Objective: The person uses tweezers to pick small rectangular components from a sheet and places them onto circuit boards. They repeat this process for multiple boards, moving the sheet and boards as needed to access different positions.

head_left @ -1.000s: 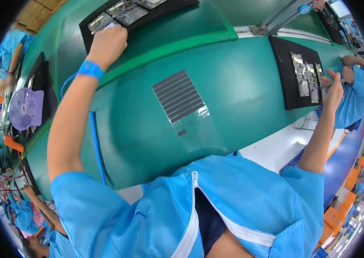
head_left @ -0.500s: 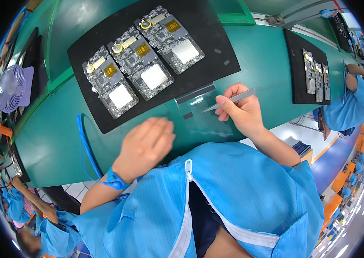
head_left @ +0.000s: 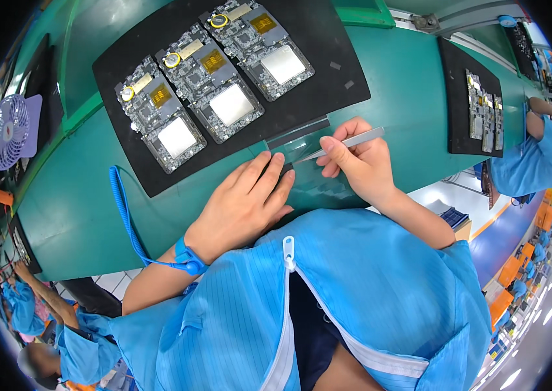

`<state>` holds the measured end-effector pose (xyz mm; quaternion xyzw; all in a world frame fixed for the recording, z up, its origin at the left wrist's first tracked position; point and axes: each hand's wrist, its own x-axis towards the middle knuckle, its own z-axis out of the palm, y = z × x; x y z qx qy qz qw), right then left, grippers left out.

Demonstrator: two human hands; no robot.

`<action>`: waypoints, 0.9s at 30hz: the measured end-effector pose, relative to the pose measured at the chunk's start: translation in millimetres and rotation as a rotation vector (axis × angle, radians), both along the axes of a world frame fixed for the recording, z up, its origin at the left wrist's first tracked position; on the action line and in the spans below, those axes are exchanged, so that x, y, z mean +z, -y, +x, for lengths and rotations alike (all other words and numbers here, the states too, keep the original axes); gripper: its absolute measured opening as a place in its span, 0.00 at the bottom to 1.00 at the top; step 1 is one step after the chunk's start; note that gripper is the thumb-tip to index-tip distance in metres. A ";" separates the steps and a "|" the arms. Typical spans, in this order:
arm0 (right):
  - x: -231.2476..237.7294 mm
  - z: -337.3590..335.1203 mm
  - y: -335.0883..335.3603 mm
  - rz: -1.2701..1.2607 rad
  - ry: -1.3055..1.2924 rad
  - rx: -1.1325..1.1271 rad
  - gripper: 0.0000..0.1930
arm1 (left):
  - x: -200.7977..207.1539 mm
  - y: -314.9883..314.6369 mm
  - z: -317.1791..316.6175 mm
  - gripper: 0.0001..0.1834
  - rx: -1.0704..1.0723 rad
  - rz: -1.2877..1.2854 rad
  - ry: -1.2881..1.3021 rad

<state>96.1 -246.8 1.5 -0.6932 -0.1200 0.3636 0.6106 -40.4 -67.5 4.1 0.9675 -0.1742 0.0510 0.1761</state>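
My right hand (head_left: 358,159) pinches a pair of metal tweezers (head_left: 366,137), their tips pointing left over a clear plastic sheet (head_left: 325,190) on the green table. My left hand (head_left: 243,202) lies palm down with fingers stretched, its fingertips on the sheet's left part beside a small dark piece, partly covered. A dark strip (head_left: 298,133) runs along the sheet's far edge. Just beyond, three circuit boards (head_left: 233,104) with silver metal plates, amber patches and yellow-ringed round parts rest side by side on a black mat (head_left: 328,39).
A blue coiled cord (head_left: 119,202) runs to the band on my left wrist. Two small grey pieces lie at the mat's right. Another black mat (head_left: 455,98) with several boards is at the right, near a co-worker in blue (head_left: 537,163). A purple fan (head_left: 12,133) stands at the left.
My left hand has moved right and away from me, its fingers now resting on the clear sheet by the dark piece. The right hand with the tweezers has shifted only slightly.
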 end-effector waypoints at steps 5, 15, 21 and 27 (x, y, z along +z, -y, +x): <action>-1.9 -1.4 0.1 0.005 0.032 0.046 0.11 | -4.6 -1.6 -2.6 0.27 0.027 -0.046 0.008; -6.3 11.7 1.7 0.212 -0.135 -0.049 0.09 | -3.7 -2.4 -0.4 0.26 0.008 -0.033 0.049; 14.5 84.8 -31.8 0.350 0.007 -0.043 0.11 | 13.1 -9.8 19.5 0.24 0.087 -0.180 0.064; 8.5 131.5 -92.5 0.356 0.045 0.174 0.10 | -0.3 -6.1 77.9 0.22 0.464 0.100 0.290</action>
